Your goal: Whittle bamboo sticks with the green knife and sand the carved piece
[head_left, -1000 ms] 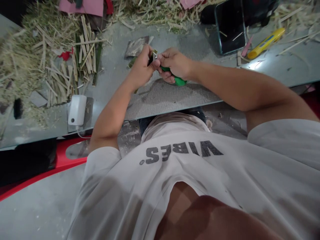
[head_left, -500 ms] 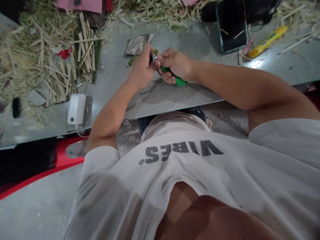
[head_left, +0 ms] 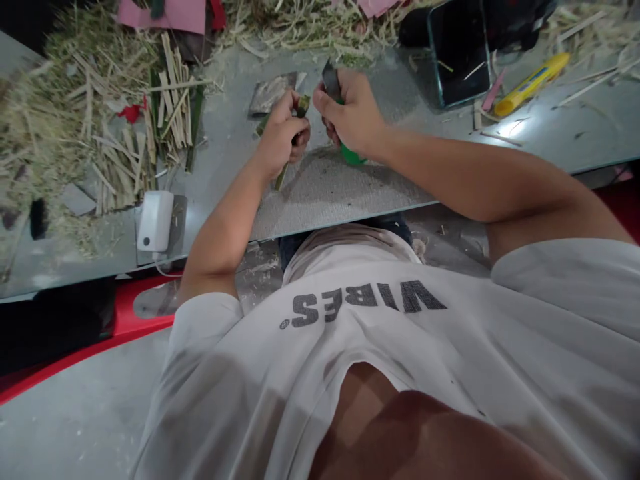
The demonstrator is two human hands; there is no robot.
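My left hand (head_left: pixel 283 137) is closed around a thin green-brown strip that looks like bamboo (head_left: pixel 303 105); one end pokes out above the thumb, the other below the palm. My right hand (head_left: pixel 354 110) grips a green-handled knife (head_left: pixel 352 157), its dark, wide blade (head_left: pixel 330 79) pointing up past the fingers. The blade and the strip are apart, with a small gap between the two hands. Just behind my left hand a small flat packet or sheet (head_left: pixel 273 93) lies on the grey tabletop (head_left: pixel 320 190).
Split sticks (head_left: pixel 173 100) and heaps of shavings (head_left: pixel 100 73) cover the left side. Near the front edge sits a white corded box (head_left: pixel 155 220). A phone (head_left: pixel 459 53) and a yellow cutter (head_left: pixel 533 85) lie at the right. A red chair (head_left: pixel 123 310) stands below the table.
My right hand has drawn away from the left, up and to the right, taking the knife off the strip. More of the blade and of the strip's lower end now shows.
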